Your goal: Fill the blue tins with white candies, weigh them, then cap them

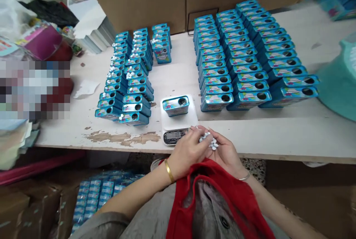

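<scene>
- Here we go: both forearms reach in from the near edge and meet above a red cloth (214, 191); the elbows sit out wide, the wrists angle inward;
- The left hand (187, 152), with a gold bangle (168, 170) at the wrist, is curled over and cupped against the right hand;
- The right hand (226, 148), with a thin silver bangle (244, 176), is half closed, its fingers bent upward; the two hands are pressed close together;
- Between them sits a small heap of white oval candies (211, 142); some show at the gap, the rest are hidden by the fingers;
- Just beyond the fingertips is a digital kitchen scale (175, 120); whether they touch it, I can't tell;
- On that scale stands a blue tin (176, 105), upright, with a round hole in its top;
- Far left, a block of matching tins (130, 79) is lined up on the worn white table (278, 135), several with white candies on top;
- To the right, a larger block of tins (244, 57) fills the table;
- At the far right, a teal plastic basin (340, 79) sits at the table's edge.
</scene>
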{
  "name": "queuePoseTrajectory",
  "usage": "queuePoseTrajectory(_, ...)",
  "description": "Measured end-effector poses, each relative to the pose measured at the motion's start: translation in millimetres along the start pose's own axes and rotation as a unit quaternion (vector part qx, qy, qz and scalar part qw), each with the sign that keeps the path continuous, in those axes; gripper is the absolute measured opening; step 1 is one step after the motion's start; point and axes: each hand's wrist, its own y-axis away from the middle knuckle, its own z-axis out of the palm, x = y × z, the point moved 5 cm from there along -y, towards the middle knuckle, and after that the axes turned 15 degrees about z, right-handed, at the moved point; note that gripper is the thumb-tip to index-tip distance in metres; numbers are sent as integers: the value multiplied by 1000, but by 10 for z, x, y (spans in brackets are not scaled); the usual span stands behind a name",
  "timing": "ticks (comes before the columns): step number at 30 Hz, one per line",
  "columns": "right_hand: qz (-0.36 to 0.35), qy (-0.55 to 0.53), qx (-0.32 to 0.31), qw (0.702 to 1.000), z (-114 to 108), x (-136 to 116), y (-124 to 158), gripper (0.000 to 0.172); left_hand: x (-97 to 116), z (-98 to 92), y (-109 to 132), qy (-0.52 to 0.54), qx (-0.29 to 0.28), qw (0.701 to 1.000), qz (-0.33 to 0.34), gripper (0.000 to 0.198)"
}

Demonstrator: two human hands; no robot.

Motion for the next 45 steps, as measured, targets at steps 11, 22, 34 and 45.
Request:
queuePoseTrajectory(11, -34, -8, 83, 996, -144, -19, 134, 26, 87, 235, -88, -23, -44, 998, -27, 24)
queuePoseTrajectory(22, -16, -5, 35, 999, -137, -7, 36, 22, 40, 119, -71, 26, -16, 1000, 1, 23)
queuePoseTrajectory(34, -53, -24, 8, 998, 359, -94, -194, 22, -1070, -455, 172, 45, 235, 961, -140, 50)
queuePoseTrajectory(45, -73, -54, -20, 996, 543, -146, -264, 22, -653, -605, 136, -216, 163, 959, 86, 30)
